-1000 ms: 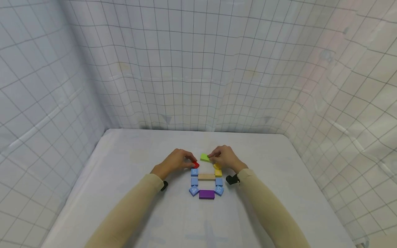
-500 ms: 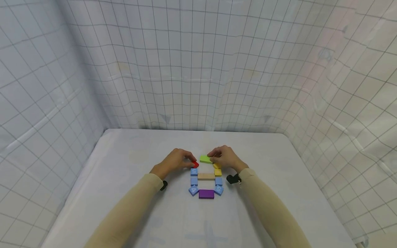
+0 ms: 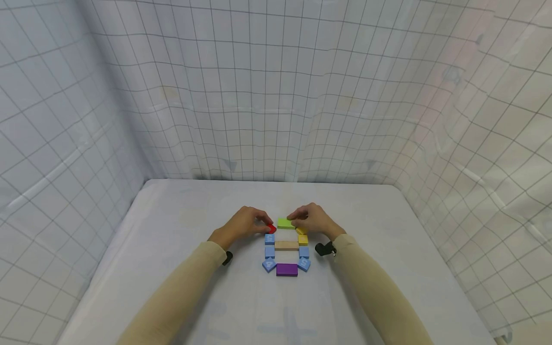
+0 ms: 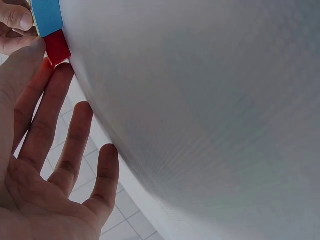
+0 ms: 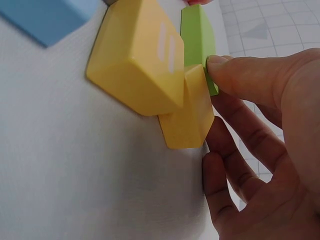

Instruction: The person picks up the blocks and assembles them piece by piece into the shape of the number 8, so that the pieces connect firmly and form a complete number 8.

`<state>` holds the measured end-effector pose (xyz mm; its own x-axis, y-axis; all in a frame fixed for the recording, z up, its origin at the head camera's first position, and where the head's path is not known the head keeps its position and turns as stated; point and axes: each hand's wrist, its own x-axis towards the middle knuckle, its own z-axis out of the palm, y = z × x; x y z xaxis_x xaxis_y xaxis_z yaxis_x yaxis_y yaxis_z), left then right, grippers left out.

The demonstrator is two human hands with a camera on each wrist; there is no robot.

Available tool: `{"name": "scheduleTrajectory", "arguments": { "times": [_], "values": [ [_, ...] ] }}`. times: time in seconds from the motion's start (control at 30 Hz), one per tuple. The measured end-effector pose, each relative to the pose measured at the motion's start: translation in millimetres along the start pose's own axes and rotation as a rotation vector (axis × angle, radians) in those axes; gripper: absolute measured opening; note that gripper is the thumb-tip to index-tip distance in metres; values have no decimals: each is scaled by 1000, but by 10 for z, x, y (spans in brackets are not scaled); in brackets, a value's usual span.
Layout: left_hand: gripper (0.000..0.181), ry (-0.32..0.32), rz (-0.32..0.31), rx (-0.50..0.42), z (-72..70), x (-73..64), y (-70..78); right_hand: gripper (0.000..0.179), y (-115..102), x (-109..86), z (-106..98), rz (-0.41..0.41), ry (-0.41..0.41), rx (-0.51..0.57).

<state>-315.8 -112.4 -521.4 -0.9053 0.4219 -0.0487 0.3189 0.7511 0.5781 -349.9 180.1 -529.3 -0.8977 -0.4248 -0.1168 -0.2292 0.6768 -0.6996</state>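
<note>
In the head view, my left hand (image 3: 243, 224) pinches a red block (image 3: 271, 229) between thumb and fingers, at the far left corner of a ring of blocks. The left wrist view shows that red block (image 4: 58, 48) touching a blue block (image 4: 47, 16). Across the ring my right hand (image 3: 315, 221) pinches the right end of a lime-green block (image 3: 284, 223), which lies flat along the far side. Close up in the right wrist view, a small slanted yellow block (image 5: 187, 117) sits between the green block (image 5: 196, 35) and a larger yellow block (image 5: 135, 65).
Nearer the body lie a wooden plank (image 3: 286, 246), a purple block (image 3: 286, 270) and several blue number blocks, one of them tilted (image 3: 269, 264) at the near left. All rest on a white-covered table (image 3: 194, 297). Checked curtains (image 3: 276, 96) enclose its back and sides.
The green block has slid slightly toward the body and turned straighter, with the right hand's fingers on it. My left hand and the red block have stayed nearly still.
</note>
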Motion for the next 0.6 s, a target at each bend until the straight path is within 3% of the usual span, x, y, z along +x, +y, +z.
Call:
{"name": "scheduleTrajectory", "arguments": {
  "times": [0.6],
  "values": [
    [20, -2, 23, 2, -22, -12, 10, 20, -6, -20, -1, -58, -25, 13]
  ]
}}
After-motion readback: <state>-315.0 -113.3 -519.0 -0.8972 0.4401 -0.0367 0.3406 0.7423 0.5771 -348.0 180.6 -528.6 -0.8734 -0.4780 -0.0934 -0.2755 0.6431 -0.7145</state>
